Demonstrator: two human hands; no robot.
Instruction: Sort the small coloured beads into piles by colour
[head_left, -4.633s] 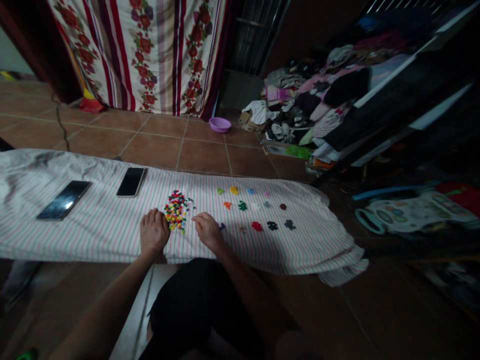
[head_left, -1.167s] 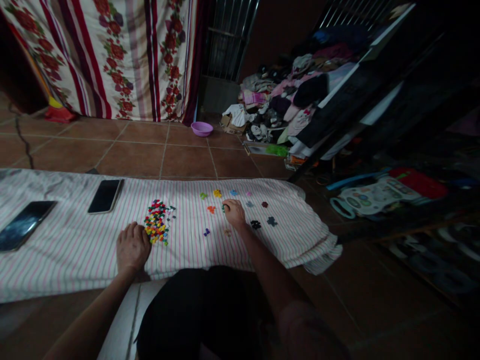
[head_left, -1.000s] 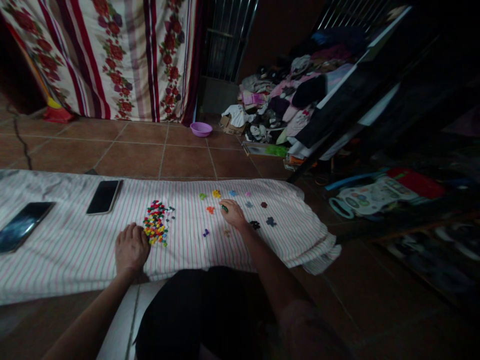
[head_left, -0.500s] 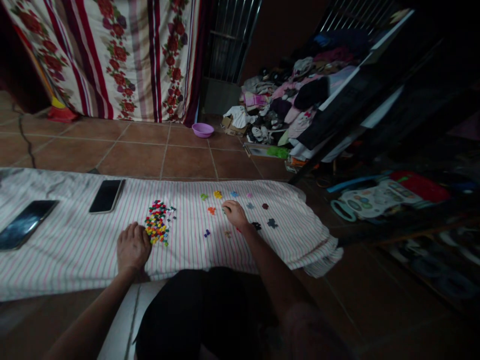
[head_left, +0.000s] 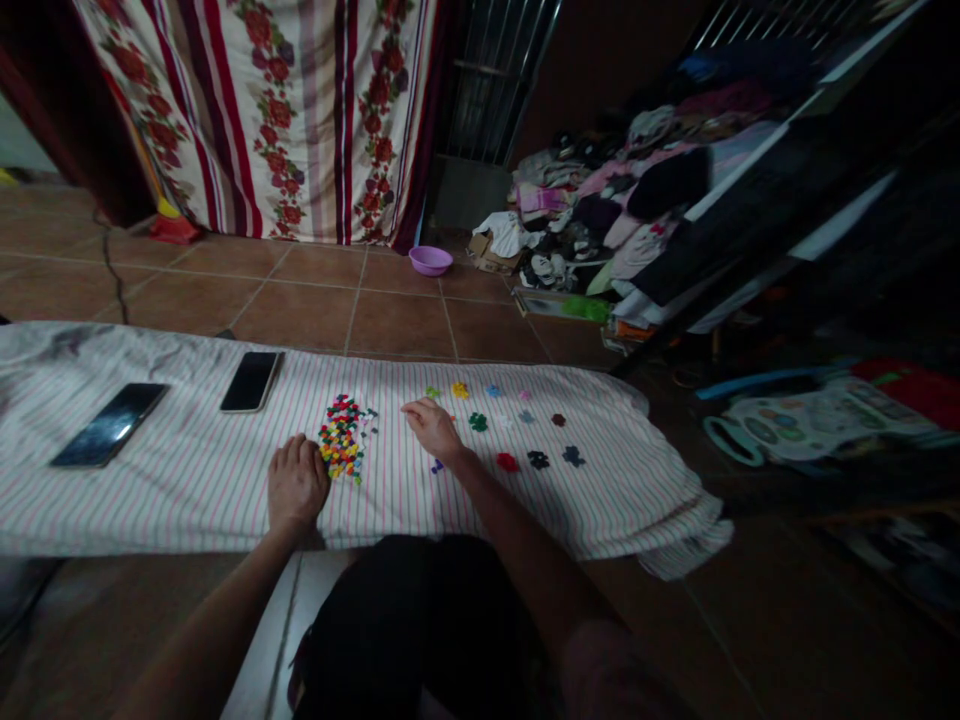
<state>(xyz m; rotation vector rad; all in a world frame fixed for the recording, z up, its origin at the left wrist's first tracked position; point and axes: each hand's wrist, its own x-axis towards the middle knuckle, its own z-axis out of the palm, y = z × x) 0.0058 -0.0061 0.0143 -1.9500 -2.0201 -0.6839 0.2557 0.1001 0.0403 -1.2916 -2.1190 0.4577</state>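
Observation:
My left hand [head_left: 298, 482] rests on the striped cloth [head_left: 210, 500], fingers spread a little, against the left edge of a pile of small multicoloured pieces [head_left: 342, 440]. Over the cloth between that pile and the sorted groups hangs my right hand [head_left: 431, 425], its fingertips pinched together; anything between them is too small to make out. Right of the pile lie small single-colour clusters: yellow [head_left: 460, 390], dark green [head_left: 478, 422], red [head_left: 507, 462], black [head_left: 538, 459], dark grey [head_left: 574, 456] and brown [head_left: 559, 420]. A purple cluster [head_left: 437, 467] shows just below my right hand.
Two phones, one [head_left: 252, 382] nearer the pile and one [head_left: 110, 425] farther left, lie on the cloth. Beyond it, a purple basin [head_left: 430, 261] stands on the tiled floor, with heaped clothes [head_left: 600, 205] at the back right and a floral curtain [head_left: 315, 120] behind.
My right hand has moved left from the sorted clusters towards the pile, uncovering the dark green and red groups. My left hand stays beside the pile. The camera view has shifted.

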